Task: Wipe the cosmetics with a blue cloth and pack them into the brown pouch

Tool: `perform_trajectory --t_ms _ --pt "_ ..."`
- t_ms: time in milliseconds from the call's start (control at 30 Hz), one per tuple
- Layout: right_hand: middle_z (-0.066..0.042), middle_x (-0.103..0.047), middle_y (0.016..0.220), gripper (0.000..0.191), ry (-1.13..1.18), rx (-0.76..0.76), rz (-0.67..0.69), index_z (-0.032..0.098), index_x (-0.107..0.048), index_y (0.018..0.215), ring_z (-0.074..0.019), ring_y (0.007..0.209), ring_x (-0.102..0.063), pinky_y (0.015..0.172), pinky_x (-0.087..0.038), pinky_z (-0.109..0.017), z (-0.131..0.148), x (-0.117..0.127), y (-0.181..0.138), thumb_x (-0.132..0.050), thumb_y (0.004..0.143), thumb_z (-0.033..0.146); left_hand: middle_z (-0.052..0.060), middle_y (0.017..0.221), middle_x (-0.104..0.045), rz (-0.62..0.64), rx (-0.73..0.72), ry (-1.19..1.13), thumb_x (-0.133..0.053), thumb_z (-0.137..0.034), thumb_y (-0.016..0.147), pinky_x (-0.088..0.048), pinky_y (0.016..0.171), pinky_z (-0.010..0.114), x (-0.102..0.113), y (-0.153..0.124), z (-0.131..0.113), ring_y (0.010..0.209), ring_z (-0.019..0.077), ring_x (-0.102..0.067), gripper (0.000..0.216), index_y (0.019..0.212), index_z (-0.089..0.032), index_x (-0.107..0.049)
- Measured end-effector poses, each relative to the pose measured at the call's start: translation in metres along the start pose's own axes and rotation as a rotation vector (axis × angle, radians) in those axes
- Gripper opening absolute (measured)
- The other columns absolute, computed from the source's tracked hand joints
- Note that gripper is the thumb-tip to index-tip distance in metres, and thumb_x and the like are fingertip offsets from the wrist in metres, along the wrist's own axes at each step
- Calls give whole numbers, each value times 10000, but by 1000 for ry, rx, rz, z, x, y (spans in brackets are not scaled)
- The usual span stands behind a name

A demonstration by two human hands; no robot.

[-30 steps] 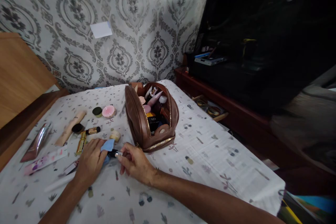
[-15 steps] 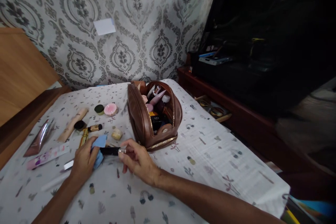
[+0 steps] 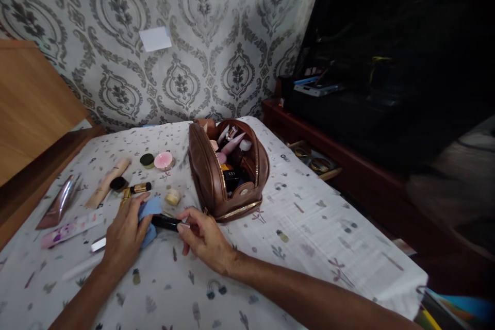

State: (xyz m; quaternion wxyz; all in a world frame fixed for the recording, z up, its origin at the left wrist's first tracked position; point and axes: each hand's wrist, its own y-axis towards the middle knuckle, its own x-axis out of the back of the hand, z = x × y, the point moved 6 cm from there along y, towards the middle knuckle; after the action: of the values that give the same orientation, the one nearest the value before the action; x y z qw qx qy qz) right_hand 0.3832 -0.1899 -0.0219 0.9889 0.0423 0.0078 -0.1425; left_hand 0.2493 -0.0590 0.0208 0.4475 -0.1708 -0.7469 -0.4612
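Observation:
My left hand [image 3: 124, 232] is closed on a light blue cloth [image 3: 153, 206], which wraps one end of a slim black cosmetic tube [image 3: 166, 222]. My right hand [image 3: 209, 241] pinches the tube's other end between thumb and fingers. The tube lies roughly level, low over the bed sheet. Just beyond it sits a small pale yellow jar [image 3: 172, 196]. A brown cosmetic bag [image 3: 204, 175] stands unzipped behind my right hand, with several cosmetics inside. My left hand partly hides a gold tube [image 3: 126, 195] and a silver-ended stick [image 3: 98, 244].
Left lie a beige tube [image 3: 108, 183], a metallic pink tube [image 3: 58, 202], a pink-and-white tube [image 3: 71, 229] and a black lid [image 3: 117, 183]. Farther back are a dark green jar [image 3: 147, 160] and a pink jar [image 3: 164, 160]. A dark wooden stand [image 3: 371, 201] with a black screen is right.
The cloth in my left hand has slid slightly along the black tube toward my right hand. My right hand's fingers now cover more of the tube's silver end.

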Motion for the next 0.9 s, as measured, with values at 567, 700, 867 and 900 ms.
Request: perform_trajectory --t_ms 567,700,867,900 --pt "55 -539 631 234 136 19 12 197 -498 914 -76 435 -531 420 -376 -174 7 -3 -2 -559 914 423 77 808 -634 -3 -469 48 -397 -242 1020 -404 762 368 3 -4 -49 822 245 -528 302 813 -169 -604" --pt "39 -557 682 279 142 26 7 193 -503 932 -80 470 -560 429 -386 -175 11 -1 -3 -561 911 465 45 748 -625 -17 -395 -12 -394 -237 1010 -405 713 345 9 2 -35 743 217 -547 303 800 -182 -605" --pt "35 -550 700 336 141 40 -20 186 -511 953 -86 502 -582 431 -389 -175 13 2 -2 -551 910 518 31 756 -662 -35 -254 -111 -409 -236 1000 -455 686 283 12 4 -14 696 172 -616 279 825 -175 -618" --pt "37 -547 697 347 140 42 -15 186 -509 951 -86 503 -581 431 -390 -175 13 2 -2 -548 910 529 25 750 -664 -30 -234 -126 -416 -235 998 -460 677 266 11 3 -11 685 160 -626 276 818 -176 -616"
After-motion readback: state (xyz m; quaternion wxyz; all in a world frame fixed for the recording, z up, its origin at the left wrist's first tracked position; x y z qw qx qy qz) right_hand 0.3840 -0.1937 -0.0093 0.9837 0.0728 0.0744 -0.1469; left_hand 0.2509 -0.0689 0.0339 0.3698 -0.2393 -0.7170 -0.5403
